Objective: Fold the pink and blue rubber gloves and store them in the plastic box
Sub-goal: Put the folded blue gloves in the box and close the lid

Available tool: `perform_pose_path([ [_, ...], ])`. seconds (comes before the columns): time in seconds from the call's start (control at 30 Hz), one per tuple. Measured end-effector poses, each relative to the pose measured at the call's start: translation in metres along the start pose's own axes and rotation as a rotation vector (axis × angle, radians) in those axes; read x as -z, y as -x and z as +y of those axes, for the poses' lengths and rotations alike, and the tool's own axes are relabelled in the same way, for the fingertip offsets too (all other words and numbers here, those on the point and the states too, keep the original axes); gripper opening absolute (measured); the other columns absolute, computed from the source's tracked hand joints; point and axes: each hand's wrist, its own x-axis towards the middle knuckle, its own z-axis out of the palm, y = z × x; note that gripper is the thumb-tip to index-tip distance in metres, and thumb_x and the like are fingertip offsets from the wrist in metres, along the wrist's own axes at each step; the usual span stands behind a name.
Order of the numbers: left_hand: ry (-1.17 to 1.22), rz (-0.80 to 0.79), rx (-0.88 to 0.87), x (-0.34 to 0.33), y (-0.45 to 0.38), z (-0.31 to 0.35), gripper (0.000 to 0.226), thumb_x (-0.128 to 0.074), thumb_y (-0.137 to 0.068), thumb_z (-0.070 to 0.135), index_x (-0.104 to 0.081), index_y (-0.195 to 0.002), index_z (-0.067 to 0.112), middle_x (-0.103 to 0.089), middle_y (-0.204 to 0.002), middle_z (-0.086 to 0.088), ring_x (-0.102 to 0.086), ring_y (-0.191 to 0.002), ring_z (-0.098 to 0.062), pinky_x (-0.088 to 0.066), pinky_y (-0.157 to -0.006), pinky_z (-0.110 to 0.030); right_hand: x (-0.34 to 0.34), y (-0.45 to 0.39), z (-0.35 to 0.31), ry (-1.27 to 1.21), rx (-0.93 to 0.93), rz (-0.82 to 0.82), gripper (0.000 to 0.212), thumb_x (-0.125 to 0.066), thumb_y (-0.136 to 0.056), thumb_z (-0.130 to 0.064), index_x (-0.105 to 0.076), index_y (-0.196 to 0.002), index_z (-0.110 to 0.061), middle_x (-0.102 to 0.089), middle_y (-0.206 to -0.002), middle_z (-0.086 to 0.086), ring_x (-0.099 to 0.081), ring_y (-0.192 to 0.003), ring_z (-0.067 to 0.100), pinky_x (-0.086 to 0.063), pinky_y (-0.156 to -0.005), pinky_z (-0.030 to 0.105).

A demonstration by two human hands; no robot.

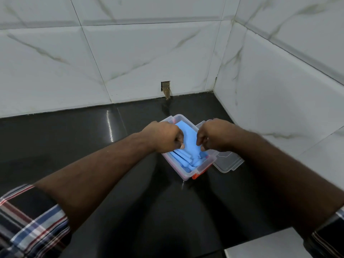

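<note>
Both forearms reach forward over the black counter (78, 138), plaid sleeves rolled at the elbows. The plastic box (188, 175) sits skewed, its long axis running from near right to far left, orange latch (198, 175) at the near end. The blue gloves (188, 146) lie folded inside, directly under both hands. A pink edge shows along the box wall; the pink gloves are otherwise hidden. The left hand (163, 136) and right hand (216, 135), fingers curled, each pinch the blue rubber, about equally near. The lid (228, 161) lies beside the box, nearer the right hand. Beyond, the tiled wall (130, 62). No readable writing.
</note>
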Motion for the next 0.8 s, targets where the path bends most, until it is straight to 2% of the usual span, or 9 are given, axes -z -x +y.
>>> perform_pose_path([
  [0.07,0.029,0.028,-0.019,-0.006,-0.001,0.008,0.026,-0.051,-0.095,0.048,-0.071,-0.107,0.037,-0.070,-0.107,0.016,-0.061,-0.103,-0.009,-0.048,-0.092,-0.035,-0.004,-0.001,-0.002,0.063,0.025,-0.058,0.026,-0.077,-0.080,-0.029,-0.075,-0.106,-0.025,-0.071,-0.105,-0.007,-0.064,-0.095,0.013,-0.048,-0.082,0.026],
  [0.13,0.021,-0.012,-0.036,-0.012,-0.001,0.015,0.027,-0.052,-0.094,0.048,-0.072,-0.109,0.037,-0.071,-0.107,0.016,-0.061,-0.103,-0.009,-0.047,-0.092,-0.035,-0.015,-0.002,-0.006,0.157,0.047,-0.071,0.032,-0.076,-0.081,-0.032,-0.071,-0.111,-0.027,-0.070,-0.108,-0.003,-0.063,-0.097,0.015,-0.043,-0.076,0.024],
  [0.23,-0.021,-0.099,-0.038,-0.016,0.000,0.018,0.026,-0.054,-0.094,0.046,-0.072,-0.111,0.037,-0.070,-0.111,0.018,-0.058,-0.106,-0.009,-0.042,-0.098,-0.038,-0.024,-0.005,-0.015,0.268,0.023,-0.069,0.037,-0.074,-0.083,-0.037,-0.065,-0.117,-0.026,-0.065,-0.114,0.003,-0.063,-0.103,0.022,-0.050,-0.086,0.030],
  [0.3,-0.028,-0.139,-0.034,-0.016,-0.001,0.019,0.026,-0.054,-0.095,0.045,-0.071,-0.112,0.035,-0.070,-0.113,0.015,-0.058,-0.108,-0.011,-0.042,-0.099,-0.039,-0.026,-0.008,-0.021,0.320,0.019,-0.097,0.040,-0.072,-0.085,-0.037,-0.062,-0.119,-0.020,-0.064,-0.117,0.006,-0.062,-0.106,0.025,-0.049,-0.092,0.035],
  [0.43,-0.019,-0.177,-0.036,-0.020,-0.005,0.021,0.026,-0.056,-0.095,0.040,-0.071,-0.112,0.026,-0.070,-0.112,0.004,-0.060,-0.107,-0.016,-0.047,-0.098,-0.035,-0.030,-0.013,-0.028,0.372,0.030,-0.085,0.041,-0.071,-0.087,-0.034,-0.058,-0.121,-0.016,-0.064,-0.118,0.008,-0.063,-0.105,0.025,-0.049,-0.090,0.035],
  [0.57,0.095,-0.198,-0.061,-0.021,-0.001,0.016,0.021,-0.060,-0.094,0.031,-0.074,-0.109,0.026,-0.073,-0.111,0.009,-0.062,-0.104,-0.011,-0.046,-0.098,-0.026,-0.024,-0.010,-0.022,0.263,-0.006,-0.135,0.033,-0.072,-0.086,-0.028,-0.067,-0.118,-0.020,-0.066,-0.116,0.003,-0.062,-0.106,0.024,-0.048,-0.090,0.032],
  [0.67,0.179,-0.131,-0.056,-0.011,0.005,0.008,0.019,-0.061,-0.092,0.027,-0.075,-0.106,0.026,-0.072,-0.110,0.014,-0.061,-0.103,-0.007,-0.042,-0.090,-0.018,-0.011,-0.010,-0.012,0.060,-0.003,0.015,0.024,-0.075,-0.081,-0.026,-0.074,-0.105,-0.026,-0.071,-0.107,-0.004,-0.064,-0.098,0.018,-0.049,-0.085,0.029],
  [0.73,0.189,-0.044,-0.022,-0.002,0.009,-0.002,0.020,-0.059,-0.093,0.021,-0.075,-0.103,0.025,-0.073,-0.108,0.012,-0.062,-0.103,-0.009,-0.043,-0.092,-0.021,-0.006,-0.010,-0.012,-0.023,-0.001,0.126,0.029,-0.076,-0.080,-0.032,-0.072,-0.108,-0.025,-0.070,-0.107,-0.006,-0.064,-0.097,0.015,-0.051,-0.086,0.031],
  [0.8,0.143,0.008,0.011,0.005,0.012,-0.016,0.022,-0.057,-0.093,0.016,-0.074,-0.104,0.025,-0.073,-0.109,0.011,-0.064,-0.102,-0.013,-0.045,-0.092,-0.024,-0.006,-0.012,-0.021,-0.056,0.058,0.152,0.034,-0.073,-0.084,-0.036,-0.070,-0.115,-0.022,-0.070,-0.111,-0.005,-0.063,-0.100,0.014,-0.047,-0.086,0.028],
])
